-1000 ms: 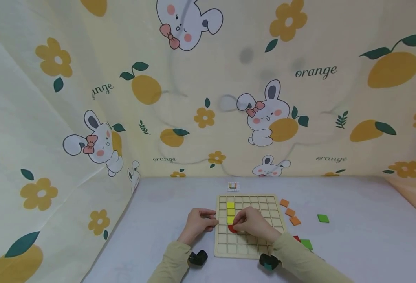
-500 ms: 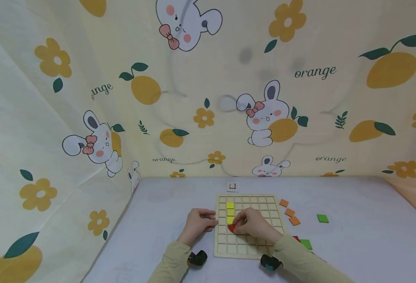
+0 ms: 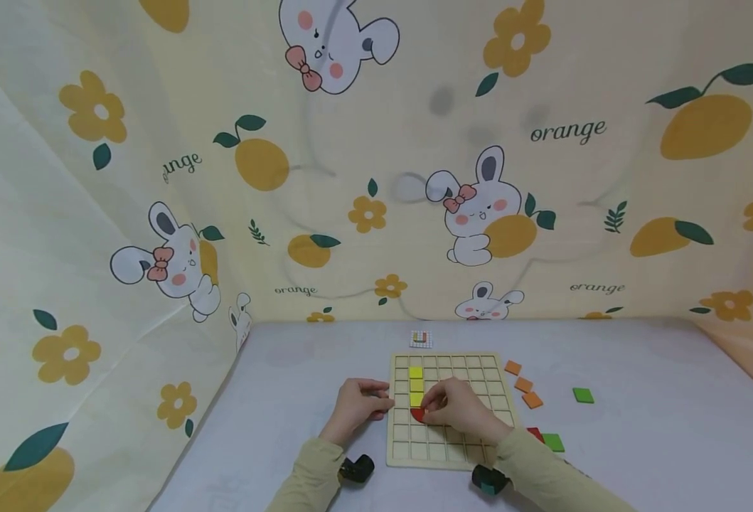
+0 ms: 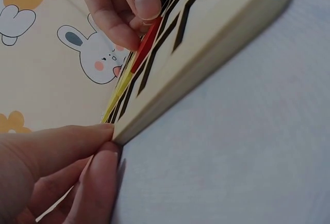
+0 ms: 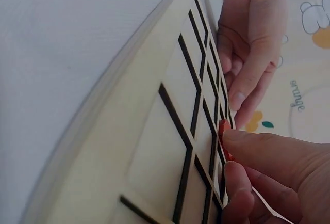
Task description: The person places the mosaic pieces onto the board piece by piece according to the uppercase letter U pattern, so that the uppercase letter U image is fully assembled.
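A square wooden grid board (image 3: 402, 452) lies on the table, seen edge-on in both wrist views. Three yellow square tiles (image 3: 416, 386) sit in one of its columns. Just below them, a red tile with a rounded edge (image 3: 417, 414) is pinched between the thumb and fingers of my right hand (image 3: 462, 409); part of it is covered. The same red tile (image 4: 147, 46) shows between fingers in the left wrist view. With fairly straight fingers and thumb, my left hand (image 3: 353, 409) touches the board's left edge.
Right of the board lie several orange tiles (image 3: 524, 384), a green tile (image 3: 584, 395), another green tile (image 3: 553, 442) and a red tile (image 3: 535, 434) partly behind the right sleeve. A small pattern card (image 3: 422, 339) lies beyond the board. A printed cloth (image 3: 325, 213) hangs behind.
Hardly anything differs. Both hands keep their places at the board, and the red tile stays below the yellow ones. The whole head view has shifted slightly.
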`<state>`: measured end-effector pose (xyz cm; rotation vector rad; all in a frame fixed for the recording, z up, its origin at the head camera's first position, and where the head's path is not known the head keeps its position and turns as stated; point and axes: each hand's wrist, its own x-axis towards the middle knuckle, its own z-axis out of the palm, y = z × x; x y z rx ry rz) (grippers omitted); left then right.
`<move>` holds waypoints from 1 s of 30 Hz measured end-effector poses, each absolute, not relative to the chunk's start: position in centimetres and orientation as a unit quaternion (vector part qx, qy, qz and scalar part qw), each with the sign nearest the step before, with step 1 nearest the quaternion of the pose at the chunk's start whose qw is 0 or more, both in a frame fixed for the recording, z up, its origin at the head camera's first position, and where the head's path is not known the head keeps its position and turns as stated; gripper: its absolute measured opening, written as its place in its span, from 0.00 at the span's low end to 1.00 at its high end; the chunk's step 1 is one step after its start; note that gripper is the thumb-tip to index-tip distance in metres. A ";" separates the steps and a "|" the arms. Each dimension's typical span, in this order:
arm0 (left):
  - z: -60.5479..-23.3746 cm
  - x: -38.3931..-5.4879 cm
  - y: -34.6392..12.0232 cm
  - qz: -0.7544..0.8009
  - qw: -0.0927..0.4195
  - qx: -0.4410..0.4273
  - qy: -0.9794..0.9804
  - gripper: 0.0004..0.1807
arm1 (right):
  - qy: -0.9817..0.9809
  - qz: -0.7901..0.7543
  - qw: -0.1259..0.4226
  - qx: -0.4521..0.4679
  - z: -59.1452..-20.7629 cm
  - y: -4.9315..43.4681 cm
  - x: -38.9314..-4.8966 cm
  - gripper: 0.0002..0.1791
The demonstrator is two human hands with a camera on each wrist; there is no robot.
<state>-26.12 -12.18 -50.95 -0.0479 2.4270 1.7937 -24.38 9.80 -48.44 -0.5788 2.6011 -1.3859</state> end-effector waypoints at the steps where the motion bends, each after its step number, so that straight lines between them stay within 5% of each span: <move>1: -50.9 -26.1 -12.2 0.592 0.061 -0.016 0.803 0.16 | 0.863 -0.462 0.072 -0.190 -48.5 9.9 -24.4 0.08; 30: -50.9 -26.1 -12.1 0.585 0.058 -0.016 0.809 0.16 | 0.878 -0.425 0.096 -0.197 -47.2 26.8 -21.6 0.24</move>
